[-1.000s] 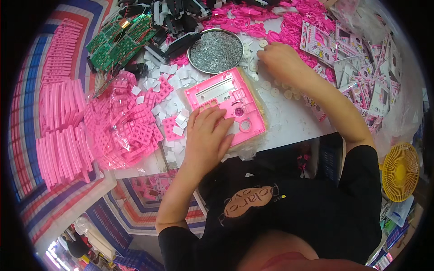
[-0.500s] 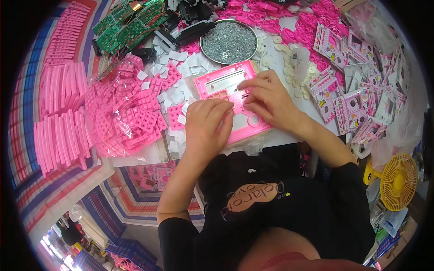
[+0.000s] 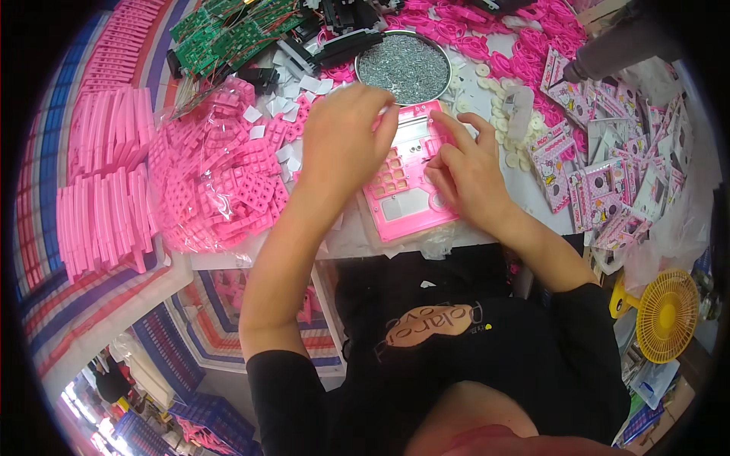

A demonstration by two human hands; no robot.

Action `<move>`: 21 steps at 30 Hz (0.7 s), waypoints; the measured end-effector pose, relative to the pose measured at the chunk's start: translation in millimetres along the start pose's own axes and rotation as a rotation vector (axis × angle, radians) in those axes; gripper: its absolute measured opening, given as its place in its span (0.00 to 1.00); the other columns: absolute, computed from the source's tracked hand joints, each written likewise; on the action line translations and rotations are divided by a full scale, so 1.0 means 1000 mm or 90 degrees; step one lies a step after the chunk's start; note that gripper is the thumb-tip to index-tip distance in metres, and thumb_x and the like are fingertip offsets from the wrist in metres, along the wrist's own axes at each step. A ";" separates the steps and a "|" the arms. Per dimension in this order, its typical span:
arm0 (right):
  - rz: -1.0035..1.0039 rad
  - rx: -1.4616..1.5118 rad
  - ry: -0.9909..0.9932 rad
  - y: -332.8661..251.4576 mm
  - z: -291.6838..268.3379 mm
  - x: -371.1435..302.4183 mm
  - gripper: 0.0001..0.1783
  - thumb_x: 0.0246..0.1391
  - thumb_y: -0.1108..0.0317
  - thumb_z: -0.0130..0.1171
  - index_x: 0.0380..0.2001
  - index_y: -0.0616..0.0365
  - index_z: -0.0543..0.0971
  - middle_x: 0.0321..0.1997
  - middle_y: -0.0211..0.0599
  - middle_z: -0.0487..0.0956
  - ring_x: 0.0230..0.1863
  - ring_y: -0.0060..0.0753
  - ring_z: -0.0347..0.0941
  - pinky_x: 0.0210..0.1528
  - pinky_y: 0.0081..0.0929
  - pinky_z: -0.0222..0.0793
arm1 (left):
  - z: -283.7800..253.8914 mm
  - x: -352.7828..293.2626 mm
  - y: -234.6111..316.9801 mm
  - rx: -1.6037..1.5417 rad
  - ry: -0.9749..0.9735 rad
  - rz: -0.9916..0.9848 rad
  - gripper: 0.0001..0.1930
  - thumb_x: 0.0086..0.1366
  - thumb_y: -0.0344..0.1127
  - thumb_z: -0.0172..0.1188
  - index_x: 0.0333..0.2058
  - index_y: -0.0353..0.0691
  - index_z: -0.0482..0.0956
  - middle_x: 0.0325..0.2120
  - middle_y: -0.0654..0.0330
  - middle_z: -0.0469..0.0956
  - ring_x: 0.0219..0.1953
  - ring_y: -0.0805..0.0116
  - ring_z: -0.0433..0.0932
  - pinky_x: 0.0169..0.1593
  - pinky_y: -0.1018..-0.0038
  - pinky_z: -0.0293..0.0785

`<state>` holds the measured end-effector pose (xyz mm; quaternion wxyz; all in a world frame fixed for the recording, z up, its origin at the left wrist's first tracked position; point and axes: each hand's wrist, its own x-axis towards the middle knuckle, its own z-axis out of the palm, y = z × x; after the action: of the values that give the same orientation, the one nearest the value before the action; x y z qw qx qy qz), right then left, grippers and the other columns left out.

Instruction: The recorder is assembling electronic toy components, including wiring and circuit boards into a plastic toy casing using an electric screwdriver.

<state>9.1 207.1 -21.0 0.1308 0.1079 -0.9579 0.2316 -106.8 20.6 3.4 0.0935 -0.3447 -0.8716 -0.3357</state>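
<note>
A pink plastic housing (image 3: pixel 411 223) with a square-holed grid and a silvery inner face lies on the table in front of me. Over its far left corner my left hand (image 3: pixel 346 137) is closed, thumb and fingertips together beside the round tray of small metal screws (image 3: pixel 403 67). Whatever those fingertips hold is too small to make out. My right hand (image 3: pixel 475 175) rests at the housing's right side, its index finger stretched toward the far right corner and the other fingers bent and apart. I see nothing held in it.
Pink button grids (image 3: pixel 220 182) heap at left, beside stacked pink panels (image 3: pixel 106 209). Green circuit boards (image 3: pixel 220 38) lie at far left. Printed panels (image 3: pixel 601 186) pile at right, under a dark cylindrical tool (image 3: pixel 620 45). A yellow fan (image 3: pixel 668 315) stands lower right.
My left hand has moved away from me, from the housing's middle to its far edge by the tray. My right index finger has straightened. The dark tool has come into view at far right.
</note>
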 end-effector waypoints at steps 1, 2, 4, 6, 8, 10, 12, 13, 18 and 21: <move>0.006 -0.006 0.000 -0.001 -0.001 -0.001 0.11 0.44 0.72 0.70 0.28 0.57 0.76 0.67 0.45 0.70 0.63 0.61 0.60 0.63 0.51 0.57 | 0.007 0.013 -0.004 0.007 -0.005 -0.005 0.06 0.60 0.35 0.64 0.35 0.41 0.83 0.33 0.56 0.82 0.35 0.55 0.81 0.41 0.62 0.75; 0.011 -0.009 -0.002 -0.001 0.001 -0.002 0.11 0.44 0.72 0.70 0.29 0.57 0.76 0.66 0.45 0.70 0.63 0.62 0.59 0.64 0.51 0.57 | 0.017 0.026 -0.011 0.078 -0.015 0.008 0.06 0.60 0.36 0.64 0.34 0.42 0.83 0.32 0.56 0.82 0.36 0.55 0.81 0.41 0.61 0.75; 0.022 -0.011 0.016 -0.003 -0.001 -0.002 0.13 0.45 0.70 0.70 0.32 0.57 0.76 0.65 0.46 0.70 0.64 0.61 0.59 0.64 0.52 0.56 | 0.039 0.050 -0.024 0.192 -0.043 0.042 0.07 0.61 0.38 0.63 0.33 0.42 0.84 0.30 0.56 0.82 0.36 0.55 0.81 0.42 0.59 0.75; 0.025 0.003 0.055 -0.003 -0.004 0.001 0.14 0.46 0.67 0.70 0.35 0.56 0.76 0.64 0.48 0.70 0.65 0.59 0.58 0.63 0.53 0.56 | 0.055 0.062 -0.037 0.290 -0.078 0.076 0.07 0.60 0.39 0.64 0.31 0.43 0.83 0.29 0.57 0.82 0.36 0.55 0.81 0.42 0.57 0.74; -0.011 0.059 0.096 0.010 -0.023 0.006 0.17 0.47 0.66 0.70 0.38 0.56 0.75 0.65 0.49 0.69 0.65 0.52 0.59 0.64 0.48 0.56 | 0.061 0.068 -0.043 0.321 -0.152 0.089 0.08 0.61 0.41 0.64 0.31 0.44 0.83 0.30 0.57 0.82 0.37 0.55 0.81 0.42 0.56 0.74; -0.035 0.172 0.223 0.039 -0.043 0.018 0.18 0.50 0.68 0.69 0.42 0.58 0.74 0.59 0.48 0.72 0.58 0.42 0.66 0.58 0.39 0.62 | 0.064 0.070 -0.045 0.323 -0.162 0.094 0.09 0.61 0.43 0.63 0.31 0.44 0.84 0.30 0.57 0.83 0.38 0.55 0.81 0.41 0.56 0.74; 0.000 0.333 0.414 0.064 -0.060 0.058 0.19 0.54 0.69 0.66 0.46 0.60 0.72 0.53 0.47 0.76 0.50 0.35 0.74 0.52 0.31 0.69 | 0.065 0.072 -0.045 0.292 -0.108 0.102 0.11 0.62 0.45 0.62 0.30 0.44 0.83 0.28 0.57 0.83 0.36 0.54 0.81 0.40 0.55 0.74; 0.073 0.498 0.478 0.054 -0.073 0.091 0.23 0.56 0.68 0.65 0.51 0.61 0.70 0.52 0.47 0.78 0.49 0.35 0.75 0.52 0.29 0.70 | 0.065 0.070 -0.046 0.297 -0.119 0.084 0.11 0.63 0.44 0.62 0.29 0.43 0.83 0.27 0.56 0.82 0.35 0.53 0.81 0.38 0.55 0.74; -0.116 0.625 0.217 0.101 -0.089 0.199 0.30 0.61 0.68 0.62 0.63 0.65 0.67 0.52 0.38 0.79 0.53 0.28 0.74 0.55 0.27 0.70 | 0.058 0.080 -0.035 0.241 -0.128 0.076 0.13 0.61 0.43 0.63 0.25 0.40 0.81 0.22 0.54 0.80 0.28 0.51 0.80 0.33 0.55 0.73; -0.048 0.534 0.094 0.061 -0.109 0.198 0.31 0.58 0.69 0.63 0.63 0.64 0.68 0.51 0.37 0.78 0.54 0.27 0.73 0.55 0.29 0.70 | 0.034 0.053 -0.022 0.116 -0.053 0.131 0.11 0.59 0.40 0.66 0.24 0.39 0.79 0.22 0.54 0.79 0.27 0.50 0.79 0.32 0.56 0.72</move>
<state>-172.1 283.0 106.6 0.1523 0.1695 -0.7642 0.6034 -158.2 59.4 -13.1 0.1223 -0.4358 -0.8616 -0.2296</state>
